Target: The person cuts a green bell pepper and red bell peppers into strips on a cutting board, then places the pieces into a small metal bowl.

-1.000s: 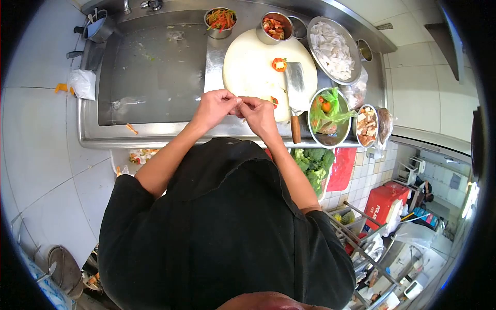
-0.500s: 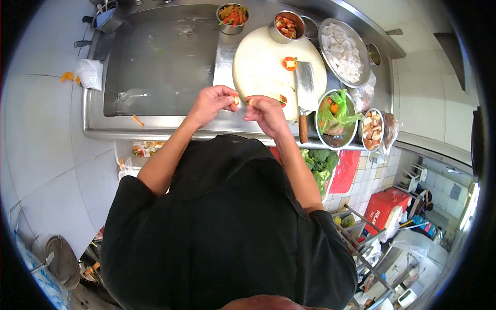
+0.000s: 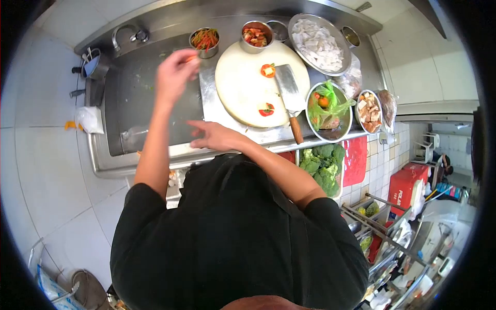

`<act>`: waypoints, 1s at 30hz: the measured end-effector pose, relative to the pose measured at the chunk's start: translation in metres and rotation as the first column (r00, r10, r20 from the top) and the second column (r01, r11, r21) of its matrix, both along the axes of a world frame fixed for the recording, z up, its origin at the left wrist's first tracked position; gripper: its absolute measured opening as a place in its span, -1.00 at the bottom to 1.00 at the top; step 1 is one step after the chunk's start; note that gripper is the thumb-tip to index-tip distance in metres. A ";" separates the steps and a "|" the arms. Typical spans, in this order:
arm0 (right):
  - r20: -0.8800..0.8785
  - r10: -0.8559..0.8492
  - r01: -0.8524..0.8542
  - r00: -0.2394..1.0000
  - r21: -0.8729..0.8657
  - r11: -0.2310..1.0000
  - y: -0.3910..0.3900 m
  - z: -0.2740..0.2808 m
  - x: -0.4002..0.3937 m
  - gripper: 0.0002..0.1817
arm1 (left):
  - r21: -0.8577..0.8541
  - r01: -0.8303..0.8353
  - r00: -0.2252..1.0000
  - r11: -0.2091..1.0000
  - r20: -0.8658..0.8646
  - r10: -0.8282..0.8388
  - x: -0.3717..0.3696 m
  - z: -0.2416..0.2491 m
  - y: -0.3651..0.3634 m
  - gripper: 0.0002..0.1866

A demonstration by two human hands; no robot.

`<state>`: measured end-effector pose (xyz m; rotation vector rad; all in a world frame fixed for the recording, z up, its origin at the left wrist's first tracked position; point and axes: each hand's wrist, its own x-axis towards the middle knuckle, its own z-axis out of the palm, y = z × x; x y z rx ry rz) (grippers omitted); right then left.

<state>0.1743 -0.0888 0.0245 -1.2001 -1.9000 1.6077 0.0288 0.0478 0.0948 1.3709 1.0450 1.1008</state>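
Observation:
My left hand [image 3: 176, 72] is raised over the sink, pinching a small red piece [image 3: 191, 58] beside the metal cup of shredded red and green vegetables [image 3: 205, 40]. Below it, at the sink's front edge, my right hand [image 3: 214, 135] has its fingers spread and nothing in them. On the round white board [image 3: 237, 77] lie a cut red pepper top [image 3: 268, 71], a smaller red piece [image 3: 266, 109] and a cleaver [image 3: 289, 88] with its wooden handle toward me. A metal pot of red pieces [image 3: 255, 37] stands behind the board.
Right of the board are a colander of white strips [image 3: 318, 44], a bowl with a green bag [image 3: 330, 111] and a bowl of brown and white chunks [image 3: 369, 112]. Broccoli [image 3: 323, 168] sits below the counter. A faucet [image 3: 129, 36] rises behind the sink [image 3: 124, 98].
My hands have moved apart. The left one has gone up toward the cup of shredded vegetables with a red piece; the right has moved left and down and opened. The camera view has shifted.

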 end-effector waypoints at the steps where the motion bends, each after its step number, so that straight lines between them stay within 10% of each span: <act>1: -0.022 -0.101 0.096 0.995 -0.169 0.981 -0.003 0.004 0.017 -0.16 | 0.021 0.062 0.998 0.998 0.008 -0.062 0.033 -0.013 0.021 -0.73; 5: -0.025 -0.509 0.472 0.860 -0.338 0.814 -0.032 -0.017 0.092 -0.47 | 0.195 0.105 0.984 0.975 -0.163 -0.074 0.149 -0.063 0.100 -0.66; 8: 0.007 -0.789 0.750 0.614 -0.314 0.582 -0.062 -0.031 0.140 -0.57 | 0.639 0.128 0.807 0.759 -0.511 0.295 0.187 -0.051 0.093 -0.59; 11: 0.031 -0.928 0.893 0.372 -0.283 0.349 -0.085 -0.057 0.171 -0.68 | 0.151 0.435 0.738 0.888 -0.625 -0.255 0.192 -0.054 0.050 -0.52; 14: 0.026 -0.944 0.909 0.330 -0.280 0.310 -0.090 -0.056 0.177 -0.71 | -0.285 0.656 0.303 0.699 -0.749 -0.590 0.180 -0.083 -0.018 -0.58; 25: -0.098 -0.852 0.812 0.514 -0.266 0.520 -0.048 -0.035 0.149 -0.70 | 0.244 0.543 0.768 0.804 -0.532 -0.357 0.142 -0.112 -0.090 -0.80; 28: -0.189 -0.848 0.777 0.495 -0.341 0.530 -0.044 -0.015 0.143 -0.77 | 0.112 0.481 0.818 0.870 -0.414 -0.399 0.136 -0.099 -0.092 -0.82; 30: -0.285 -0.851 0.779 0.441 -0.350 0.520 -0.043 -0.014 0.139 -0.79 | -0.126 0.459 0.888 0.879 0.032 -0.459 0.130 -0.095 -0.096 -0.86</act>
